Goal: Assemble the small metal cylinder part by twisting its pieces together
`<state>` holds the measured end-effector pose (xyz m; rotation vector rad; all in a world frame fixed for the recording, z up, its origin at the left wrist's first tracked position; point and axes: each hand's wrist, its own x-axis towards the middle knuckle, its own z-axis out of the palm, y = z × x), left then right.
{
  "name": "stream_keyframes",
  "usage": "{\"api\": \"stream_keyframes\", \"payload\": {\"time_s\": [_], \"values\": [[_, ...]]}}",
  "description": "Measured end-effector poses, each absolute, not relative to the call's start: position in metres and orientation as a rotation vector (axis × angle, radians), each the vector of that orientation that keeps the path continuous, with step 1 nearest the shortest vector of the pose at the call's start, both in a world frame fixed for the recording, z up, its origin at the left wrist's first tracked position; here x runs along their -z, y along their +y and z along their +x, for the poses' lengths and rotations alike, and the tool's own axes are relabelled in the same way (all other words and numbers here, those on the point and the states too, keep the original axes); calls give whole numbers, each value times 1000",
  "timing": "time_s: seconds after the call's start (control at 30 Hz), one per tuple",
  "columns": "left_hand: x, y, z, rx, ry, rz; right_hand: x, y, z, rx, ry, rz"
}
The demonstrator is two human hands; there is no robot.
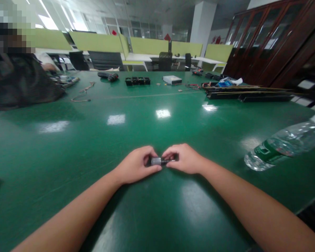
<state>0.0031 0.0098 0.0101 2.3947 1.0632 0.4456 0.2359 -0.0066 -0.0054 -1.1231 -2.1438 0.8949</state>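
Note:
A small cylindrical part [156, 161], grey with a dark section and a thin metal end on its right, lies between my two hands just over the green table [147, 129]. My left hand [138, 165] has its fingers and thumb closed round the grey end. On the other side, my right hand [185, 159] pinches the thin dark end between thumb and fingers. Parts of the object are hidden behind the fingers.
A clear plastic bottle [286, 145] with a green label lies at the right. Along the far edge are black modules [138, 81], a white box [172, 80], cables and long dark bars [225, 93]. A person in dark clothing [18, 80] is at the far left.

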Motion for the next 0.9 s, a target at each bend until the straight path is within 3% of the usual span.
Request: {"api": "stream_keyframes", "payload": {"time_s": [0.27,0.9], "values": [[-8,11,2,-428,1074,2377,5,-4,237,-630,-2306,-1082],[-11,11,4,-433,1036,2396,6,-6,233,-528,-2344,-991]]}}
